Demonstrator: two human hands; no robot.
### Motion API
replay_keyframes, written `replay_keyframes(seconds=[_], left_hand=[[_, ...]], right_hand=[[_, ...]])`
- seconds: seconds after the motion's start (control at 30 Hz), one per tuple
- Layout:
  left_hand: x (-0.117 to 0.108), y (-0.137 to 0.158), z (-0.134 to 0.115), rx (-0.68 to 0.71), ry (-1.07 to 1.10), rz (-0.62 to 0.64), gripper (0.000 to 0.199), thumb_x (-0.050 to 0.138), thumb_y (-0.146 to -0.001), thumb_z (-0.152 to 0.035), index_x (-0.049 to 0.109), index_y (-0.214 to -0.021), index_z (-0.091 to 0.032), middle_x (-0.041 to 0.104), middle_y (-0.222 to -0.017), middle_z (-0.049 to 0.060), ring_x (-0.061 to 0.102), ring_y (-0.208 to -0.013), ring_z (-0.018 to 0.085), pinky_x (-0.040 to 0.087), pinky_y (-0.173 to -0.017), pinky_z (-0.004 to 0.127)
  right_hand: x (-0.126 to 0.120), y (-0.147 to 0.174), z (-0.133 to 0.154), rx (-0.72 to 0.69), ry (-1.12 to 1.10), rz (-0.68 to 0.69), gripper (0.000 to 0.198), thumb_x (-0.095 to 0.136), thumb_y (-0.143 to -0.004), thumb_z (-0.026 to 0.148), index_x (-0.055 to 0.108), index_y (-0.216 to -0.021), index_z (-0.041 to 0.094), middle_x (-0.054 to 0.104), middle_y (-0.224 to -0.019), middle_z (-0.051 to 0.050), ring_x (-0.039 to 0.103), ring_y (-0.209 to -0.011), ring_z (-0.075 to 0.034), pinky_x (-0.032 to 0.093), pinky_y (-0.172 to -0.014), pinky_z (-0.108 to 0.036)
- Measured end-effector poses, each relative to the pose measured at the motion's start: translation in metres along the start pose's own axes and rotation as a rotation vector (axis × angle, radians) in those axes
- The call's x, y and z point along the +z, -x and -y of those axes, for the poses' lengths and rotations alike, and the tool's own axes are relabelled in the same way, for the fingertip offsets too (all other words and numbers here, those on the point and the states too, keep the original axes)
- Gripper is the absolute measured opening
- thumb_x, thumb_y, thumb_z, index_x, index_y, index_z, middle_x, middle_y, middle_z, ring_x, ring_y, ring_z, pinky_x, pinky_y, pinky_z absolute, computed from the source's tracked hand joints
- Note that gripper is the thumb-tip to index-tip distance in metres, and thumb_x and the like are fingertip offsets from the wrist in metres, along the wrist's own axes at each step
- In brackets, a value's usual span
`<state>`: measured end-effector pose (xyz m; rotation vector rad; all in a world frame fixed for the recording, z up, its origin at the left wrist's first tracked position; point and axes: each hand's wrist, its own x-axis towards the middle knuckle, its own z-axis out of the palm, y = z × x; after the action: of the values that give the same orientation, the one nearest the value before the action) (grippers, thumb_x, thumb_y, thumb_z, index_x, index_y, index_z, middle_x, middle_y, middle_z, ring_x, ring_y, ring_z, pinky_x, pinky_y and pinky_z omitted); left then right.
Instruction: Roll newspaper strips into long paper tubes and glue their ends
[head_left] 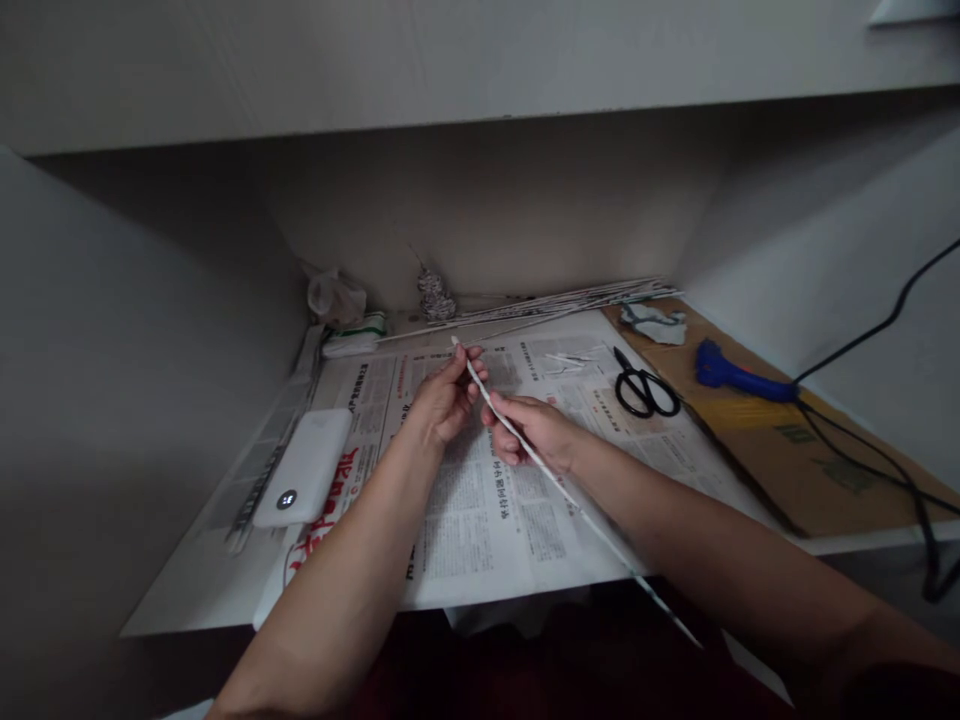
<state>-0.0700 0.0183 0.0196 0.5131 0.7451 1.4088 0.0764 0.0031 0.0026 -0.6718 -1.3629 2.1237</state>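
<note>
Two hands point(448, 398) point(529, 428) on paper stick point(577, 506), plastic bag point(336, 298) behind, contents unclear.

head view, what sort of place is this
Probably a small craft nook: newspaper spread over the work surface, black scissors and what looks like a blue glue gun.

I see clear passage over the newspaper point(461, 515) between the left hand point(451, 398) and the power bank point(309, 458); scissors point(640, 380) and a glue gun point(742, 377) crowd the right, sticks point(562, 307) bar the back.
</note>
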Motion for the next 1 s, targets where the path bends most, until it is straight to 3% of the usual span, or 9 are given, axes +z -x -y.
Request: replay_keyframes(seconds=[0.27, 0.43, 0.6, 0.73, 0.93, 1.0], left_hand=[[0.003, 0.001, 0.002, 0.023, -0.002, -0.03, 0.019, 0.051, -0.088, -0.025, 0.063, -0.086, -0.01, 0.062, -0.068, 0.003, 0.062, -0.057, 0.009, 0.047, -0.044, 0.012], [0.003, 0.001, 0.004, 0.064, -0.025, -0.044, 0.02, 0.05, -0.088, -0.026, 0.062, -0.085, -0.01, 0.061, -0.068, 0.003, 0.064, -0.06, 0.01, 0.048, -0.046, 0.013], [-0.004, -0.005, -0.002, 0.213, -0.011, -0.153, 0.02, 0.05, -0.088, -0.025, 0.061, -0.08, -0.011, 0.059, -0.063, 0.002, 0.061, -0.055, 0.009, 0.045, -0.043, 0.013], [-0.009, -0.008, -0.013, 0.263, 0.05, -0.225, 0.023, 0.046, -0.09, -0.026, 0.06, -0.08, -0.011, 0.056, -0.06, 0.001, 0.058, -0.051, 0.008, 0.042, -0.039, 0.012], [-0.012, -0.006, -0.025, 0.173, 0.222, -0.159, 0.024, 0.041, -0.092, -0.025, 0.057, -0.08, -0.011, 0.052, -0.058, -0.001, 0.055, -0.05, 0.005, 0.037, -0.036, 0.008], [-0.014, -0.006, -0.029, 0.18, 0.257, -0.162, 0.024, 0.041, -0.092, -0.026, 0.056, -0.08, -0.011, 0.051, -0.058, -0.002, 0.053, -0.049, 0.004, 0.035, -0.035, 0.008]], right_hand=[[-0.003, -0.002, -0.001, -0.093, 0.082, -0.112, 0.034, 0.047, -0.086, 0.049, 0.054, -0.078, 0.017, 0.048, -0.044, 0.005, 0.044, -0.034, -0.008, 0.027, -0.033, -0.018], [0.0, -0.004, -0.001, -0.128, 0.272, -0.226, 0.037, 0.041, -0.088, 0.05, 0.054, -0.077, 0.017, 0.048, -0.043, 0.006, 0.043, -0.032, -0.007, 0.029, -0.033, -0.017], [-0.002, -0.001, 0.001, -0.028, 0.424, -0.236, 0.037, 0.042, -0.087, 0.053, 0.055, -0.082, 0.018, 0.047, -0.044, 0.006, 0.043, -0.034, -0.007, 0.027, -0.033, -0.017], [-0.004, 0.001, 0.002, -0.076, 0.58, -0.287, 0.038, 0.05, -0.084, 0.052, 0.054, -0.071, 0.017, 0.047, -0.044, 0.005, 0.04, -0.035, -0.005, 0.029, -0.036, -0.017], [0.003, 0.003, 0.001, 0.15, -0.031, -0.032, 0.038, 0.037, -0.089, 0.053, 0.046, -0.076, 0.02, 0.032, -0.038, 0.01, 0.028, -0.028, -0.007, 0.021, -0.031, -0.019], [0.005, 0.005, 0.001, 0.168, -0.033, -0.008, 0.041, 0.034, -0.089, 0.056, 0.049, -0.078, 0.019, 0.036, -0.038, 0.009, 0.032, -0.028, -0.008, 0.023, -0.03, -0.019]])
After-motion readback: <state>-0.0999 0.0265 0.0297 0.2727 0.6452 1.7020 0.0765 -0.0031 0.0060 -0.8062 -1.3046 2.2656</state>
